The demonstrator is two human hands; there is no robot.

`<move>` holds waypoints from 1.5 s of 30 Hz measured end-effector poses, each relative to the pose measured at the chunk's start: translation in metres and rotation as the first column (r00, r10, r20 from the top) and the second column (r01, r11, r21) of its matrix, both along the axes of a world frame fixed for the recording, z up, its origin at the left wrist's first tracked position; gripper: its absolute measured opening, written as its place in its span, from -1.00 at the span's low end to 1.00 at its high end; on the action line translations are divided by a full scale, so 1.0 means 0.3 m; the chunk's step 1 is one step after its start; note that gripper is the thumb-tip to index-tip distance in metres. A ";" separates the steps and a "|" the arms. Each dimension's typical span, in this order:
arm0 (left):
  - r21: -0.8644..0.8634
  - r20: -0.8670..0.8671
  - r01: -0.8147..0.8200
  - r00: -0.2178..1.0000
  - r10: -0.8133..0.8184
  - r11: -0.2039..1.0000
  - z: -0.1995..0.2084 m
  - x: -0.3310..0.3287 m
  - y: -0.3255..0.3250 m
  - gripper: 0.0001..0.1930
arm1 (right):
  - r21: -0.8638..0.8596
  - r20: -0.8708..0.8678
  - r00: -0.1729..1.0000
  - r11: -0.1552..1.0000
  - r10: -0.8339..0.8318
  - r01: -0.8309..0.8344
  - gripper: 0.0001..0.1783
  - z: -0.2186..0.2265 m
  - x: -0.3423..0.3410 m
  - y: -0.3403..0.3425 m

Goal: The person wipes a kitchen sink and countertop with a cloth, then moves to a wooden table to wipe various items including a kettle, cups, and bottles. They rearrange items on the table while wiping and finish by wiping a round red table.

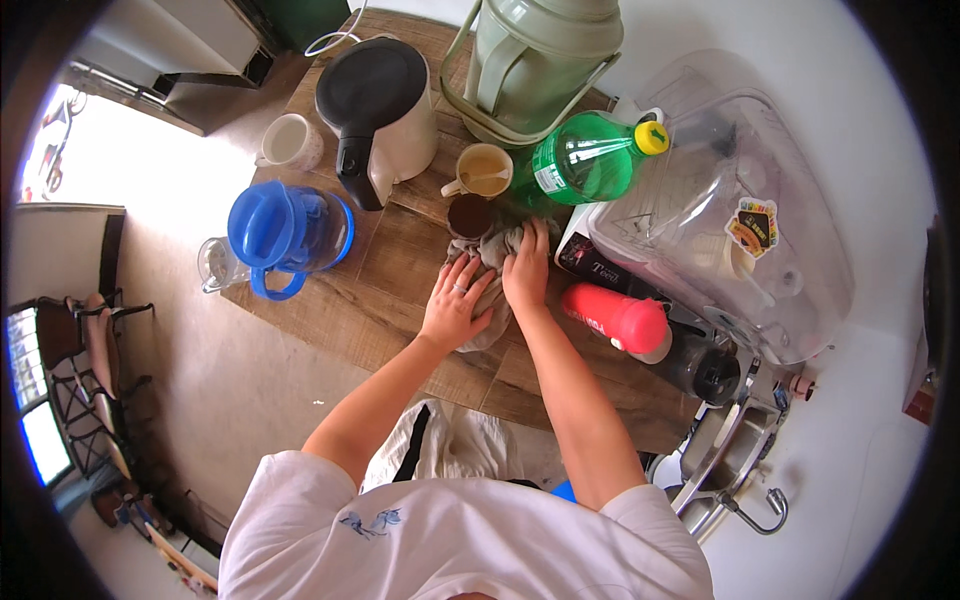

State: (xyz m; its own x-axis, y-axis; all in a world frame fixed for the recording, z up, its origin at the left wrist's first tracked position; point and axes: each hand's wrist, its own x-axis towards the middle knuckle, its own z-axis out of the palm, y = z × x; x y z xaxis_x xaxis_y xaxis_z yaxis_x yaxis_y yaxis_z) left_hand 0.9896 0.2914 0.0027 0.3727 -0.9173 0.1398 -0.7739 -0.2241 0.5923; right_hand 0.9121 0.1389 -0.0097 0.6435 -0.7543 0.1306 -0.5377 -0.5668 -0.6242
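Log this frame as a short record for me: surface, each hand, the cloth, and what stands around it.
Surface: wood-patterned table
Left hand: fingers spread, resting on the cloth; ring on one finger
Right hand: on the cloth beside the left; whether it pinches a fold is unclear
Cloth: greyish, crumpled, partly covered by both hands
Beyond cloth: dark brown cup, mug of yellowish liquid
Left side: blue-lidded pitcher, white mug
Right side: yellow-capped green bottle, red bottle
Far side: black-lidded kettle

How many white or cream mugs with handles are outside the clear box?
2: a white mug left of the black-lidded kettle, and a cream mug beyond the grey cloth. Others could be hidden behind larger items.
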 end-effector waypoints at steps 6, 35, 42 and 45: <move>0.106 0.002 0.123 0.992 -0.124 0.987 0.020 -0.011 0.218 -0.43 | 0.030 -0.027 0.991 0.991 0.129 -0.128 -0.27 0.025 -0.169 0.295; -0.147 -0.496 -0.293 0.848 0.185 0.945 0.253 0.202 -0.025 -0.60 | 0.288 0.274 0.961 0.949 0.047 -0.128 -0.61 0.231 0.062 0.123; -0.135 -0.638 -0.293 0.757 0.143 0.946 0.259 0.116 0.077 -0.35 | 0.505 0.149 0.987 0.854 0.054 -0.123 -0.42 0.278 -0.014 0.140; -0.117 -0.601 -0.234 0.790 0.119 0.965 0.246 0.120 0.079 -0.32 | 0.445 -0.043 0.998 0.895 0.055 -0.030 -0.49 0.312 0.032 0.101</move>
State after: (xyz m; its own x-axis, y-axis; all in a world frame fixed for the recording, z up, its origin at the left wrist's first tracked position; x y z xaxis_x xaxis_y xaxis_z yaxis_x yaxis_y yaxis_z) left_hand 1.0254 0.3151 0.0766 0.5886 -0.8084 -0.0063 -0.2237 -0.1704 0.9596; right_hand 0.9217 0.1691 0.0839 0.6726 -0.6977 -0.2465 -0.5585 -0.2602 -0.7877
